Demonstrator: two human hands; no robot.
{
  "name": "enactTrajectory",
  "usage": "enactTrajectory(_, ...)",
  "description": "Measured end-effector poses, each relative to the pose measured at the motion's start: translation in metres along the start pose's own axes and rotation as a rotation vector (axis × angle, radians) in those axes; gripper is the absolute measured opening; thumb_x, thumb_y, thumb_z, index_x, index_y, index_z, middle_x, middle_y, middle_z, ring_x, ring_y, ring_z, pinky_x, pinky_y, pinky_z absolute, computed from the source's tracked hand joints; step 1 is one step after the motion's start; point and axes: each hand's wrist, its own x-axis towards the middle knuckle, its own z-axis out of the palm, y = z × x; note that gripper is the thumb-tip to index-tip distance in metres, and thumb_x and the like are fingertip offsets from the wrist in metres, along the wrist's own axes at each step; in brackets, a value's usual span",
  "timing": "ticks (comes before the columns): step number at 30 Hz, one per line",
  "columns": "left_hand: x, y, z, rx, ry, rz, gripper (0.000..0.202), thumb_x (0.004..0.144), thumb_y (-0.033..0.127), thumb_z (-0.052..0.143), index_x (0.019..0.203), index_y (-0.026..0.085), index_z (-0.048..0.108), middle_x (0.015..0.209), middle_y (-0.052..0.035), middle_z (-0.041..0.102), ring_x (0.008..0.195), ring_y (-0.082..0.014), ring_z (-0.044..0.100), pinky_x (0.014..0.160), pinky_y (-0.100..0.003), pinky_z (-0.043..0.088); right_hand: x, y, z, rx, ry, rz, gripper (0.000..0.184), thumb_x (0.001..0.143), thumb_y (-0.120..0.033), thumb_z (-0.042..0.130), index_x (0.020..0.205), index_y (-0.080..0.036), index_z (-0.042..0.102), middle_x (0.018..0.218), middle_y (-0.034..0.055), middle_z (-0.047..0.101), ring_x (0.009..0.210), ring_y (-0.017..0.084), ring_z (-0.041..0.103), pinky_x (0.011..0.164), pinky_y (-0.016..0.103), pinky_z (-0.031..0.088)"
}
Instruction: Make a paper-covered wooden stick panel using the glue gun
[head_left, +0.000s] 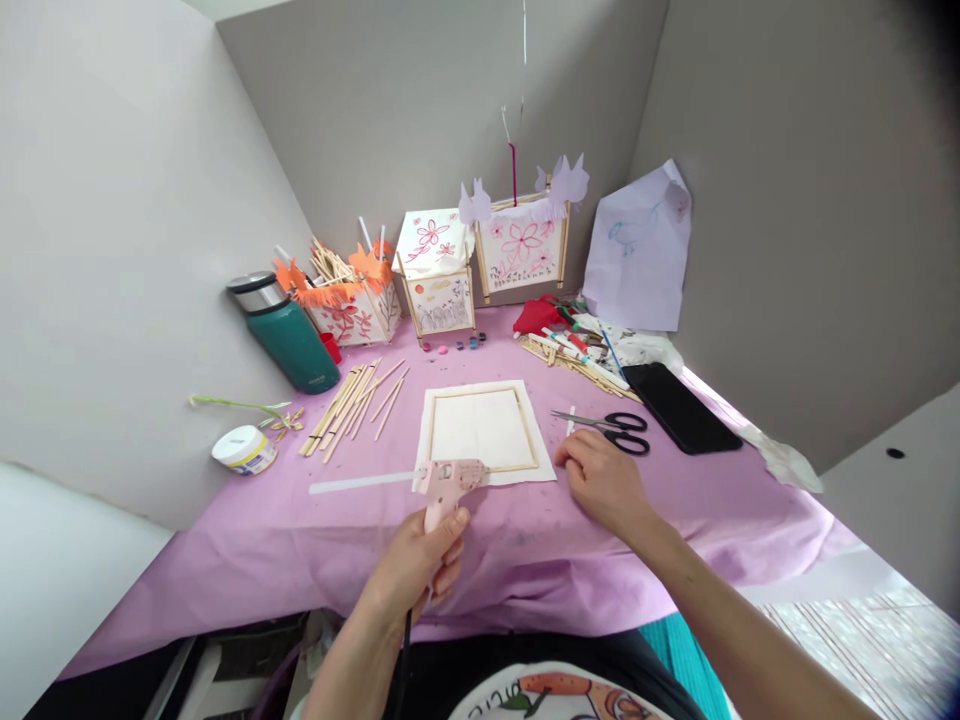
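My left hand is closed round the handle of a pink glue gun, whose clear glue stick sticks out to the left. The gun's nozzle points at the near left corner of a square wooden frame on white paper. My right hand rests on the purple tablecloth just right of the paper, its fingers curled downward near a small white stick. Black-handled scissors lie just beyond that hand.
A bundle of wooden sticks, a green flask, a tape roll lie at left. Decorated paper lanterns stand at the back wall. A black phone and a pile of craft bits are at right.
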Motion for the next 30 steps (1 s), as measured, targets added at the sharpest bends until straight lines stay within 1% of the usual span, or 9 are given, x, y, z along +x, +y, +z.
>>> enactTrajectory(4,-0.004,0.000,-0.003,-0.017,0.023,0.015,0.050,0.065,0.057,0.072,0.068,0.019,0.040,0.050,0.0100,0.039,0.032,-0.0008,0.026,0.032,-0.017,0.016,0.000,0.000,0.000,-0.002,-0.006,0.000,0.023,0.079,-0.009,0.043,0.072,-0.020,0.062,0.084,0.0014,0.062,0.086,0.016,0.056,0.073,0.026,0.038)
enactTrajectory(9,-0.006,-0.001,-0.006,-0.018,0.034,0.011,0.050,0.066,0.057,0.072,0.064,0.020,0.038,0.049,0.0101,0.036,0.032,-0.0012,0.024,0.032,-0.017,0.015,0.000,0.000,0.001,0.006,-0.002,-0.003,0.024,0.079,-0.009,0.042,0.072,-0.020,0.063,0.085,0.0015,0.063,0.088,0.016,0.056,0.074,0.026,0.039)
enactTrajectory(15,-0.009,-0.001,-0.009,-0.047,0.062,0.009,0.050,0.063,0.057,0.073,0.066,0.020,0.039,0.048,0.0102,0.036,0.033,-0.0016,0.024,0.032,-0.017,0.014,0.000,0.000,0.000,0.004,0.007,-0.019,0.025,0.078,-0.009,0.042,0.072,-0.020,0.063,0.085,0.0015,0.063,0.088,0.016,0.056,0.074,0.025,0.039)
enactTrajectory(19,-0.011,-0.001,-0.012,-0.035,0.060,0.007,0.051,0.064,0.058,0.072,0.063,0.020,0.039,0.046,0.0104,0.033,0.033,-0.0019,0.025,0.031,-0.017,0.016,0.000,0.001,0.000,-0.010,0.007,-0.024,0.024,0.079,-0.009,0.042,0.072,-0.020,0.062,0.085,0.0016,0.063,0.088,0.016,0.056,0.075,0.026,0.039)
enactTrajectory(25,-0.015,-0.001,-0.018,-0.063,0.090,0.018,0.050,0.064,0.057,0.073,0.064,0.020,0.039,0.047,0.0101,0.036,0.032,-0.0019,0.024,0.031,-0.017,0.017,0.000,0.001,0.001,-0.008,0.004,-0.017,0.024,0.079,-0.009,0.042,0.072,-0.020,0.062,0.085,0.0017,0.063,0.086,0.016,0.056,0.074,0.026,0.039)
enactTrajectory(30,-0.017,-0.004,-0.024,-0.045,0.096,0.010,0.051,0.067,0.059,0.070,0.061,0.020,0.037,0.043,0.0106,0.032,0.032,-0.0020,0.023,0.031,-0.017,0.017,-0.001,0.002,0.002,0.003,0.014,-0.031,0.023,0.078,-0.010,0.043,0.071,-0.020,0.062,0.083,0.0025,0.063,0.084,0.016,0.056,0.073,0.026,0.040)
